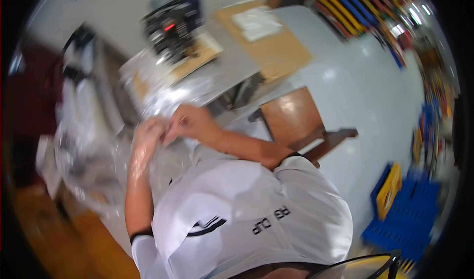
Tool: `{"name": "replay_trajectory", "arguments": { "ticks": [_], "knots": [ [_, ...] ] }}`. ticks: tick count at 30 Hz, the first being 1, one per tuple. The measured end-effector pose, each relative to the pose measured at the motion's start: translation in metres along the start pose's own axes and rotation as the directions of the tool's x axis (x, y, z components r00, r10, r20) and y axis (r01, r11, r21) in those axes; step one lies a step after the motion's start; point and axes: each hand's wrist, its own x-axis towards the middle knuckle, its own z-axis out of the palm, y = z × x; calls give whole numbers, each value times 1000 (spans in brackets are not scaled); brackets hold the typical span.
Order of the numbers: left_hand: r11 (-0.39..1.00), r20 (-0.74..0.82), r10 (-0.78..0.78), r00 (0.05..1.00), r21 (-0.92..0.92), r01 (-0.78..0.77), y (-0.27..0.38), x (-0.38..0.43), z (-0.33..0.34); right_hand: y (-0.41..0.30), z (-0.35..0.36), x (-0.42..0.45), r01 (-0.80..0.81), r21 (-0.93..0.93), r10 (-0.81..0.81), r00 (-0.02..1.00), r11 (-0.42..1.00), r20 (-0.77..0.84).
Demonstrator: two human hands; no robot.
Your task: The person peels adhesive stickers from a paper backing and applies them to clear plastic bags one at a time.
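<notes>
My left hand [150, 132] and my right hand [190, 121] meet in front of my chest, both blurred. Clear plastic film [163, 97] lies just beyond them and seems to run over my left hand and forearm. The fingers of both hands are bent and close together, pinching something small or an edge of the film; which one is hidden. More clear plastic [85, 167] hangs in a loose, crumpled mass left of my left forearm. Behind the film, a dark machine with a red lit display [169, 27] stands on the grey table [237, 64].
A brown board [274, 53] bears a white plastic bundle [257, 22]. A wooden chair or stool [292, 116] stands right of my right forearm. Blue plastic crates or pallets [403, 216] lie at the lower right, and a rack of coloured bins [348, 8] is at the upper right.
</notes>
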Motion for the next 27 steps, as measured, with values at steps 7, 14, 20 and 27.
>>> {"name": "replay_trajectory", "arguments": {
  "ticks": [7, 14, 20, 27],
  "knots": [
    [762, 11, 389, 921, 558, -329, 14, 17, 68, 13, -31, -18, -97, 181, 143, 955, 979, -260],
    [901, 115, 320, 941, 270, -339, -2, 38, 84, -8, -66, -41, -90, -168, 28, 940, 982, -339],
    [960, 4, 60, 998, 274, -59, 11, 47, 60, -25, -60, -54, 259, -775, -338, 939, 576, 63],
    [590, -69, 545, 835, 739, -324, 11, 14, 60, -2, -54, -19, 14, -594, -21, 1000, 804, -5]
  ]
}}
